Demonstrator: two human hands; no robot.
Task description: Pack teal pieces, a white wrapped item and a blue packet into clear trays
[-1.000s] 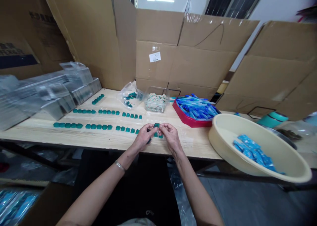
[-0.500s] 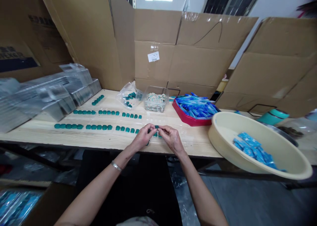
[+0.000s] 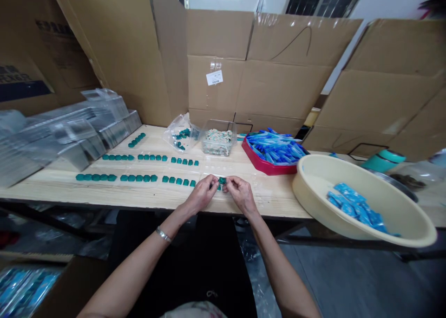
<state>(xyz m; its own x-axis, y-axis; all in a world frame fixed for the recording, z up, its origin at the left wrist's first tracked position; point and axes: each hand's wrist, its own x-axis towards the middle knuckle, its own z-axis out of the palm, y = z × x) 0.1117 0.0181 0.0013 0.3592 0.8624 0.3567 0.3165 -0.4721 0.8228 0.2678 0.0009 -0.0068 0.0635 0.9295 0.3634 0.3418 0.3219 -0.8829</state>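
On a pale wood table, two bare hands work close together near the front edge. The left hand and the right hand are not spread. Each one is curled, with the thumb and first fingers pinching a small green piece from both sides, so it sits just above the table between the fingertips. The piece is so small that the fingers hide much of it, and I cannot tell its exact shape. A small pinch with just the tips is a good way to hold it, since the tips can feel it and the eyes can see it. The wrists are low and near each other, which helps the hands stay steady. Just left of the hands, a row of green pieces runs along the table, with another row of green pieces behind it. Even gaps make rows like these easy to count. Farther back sit a clear bag and a clear tub. To the right are a red tray and a big cream bowl of blue packets.
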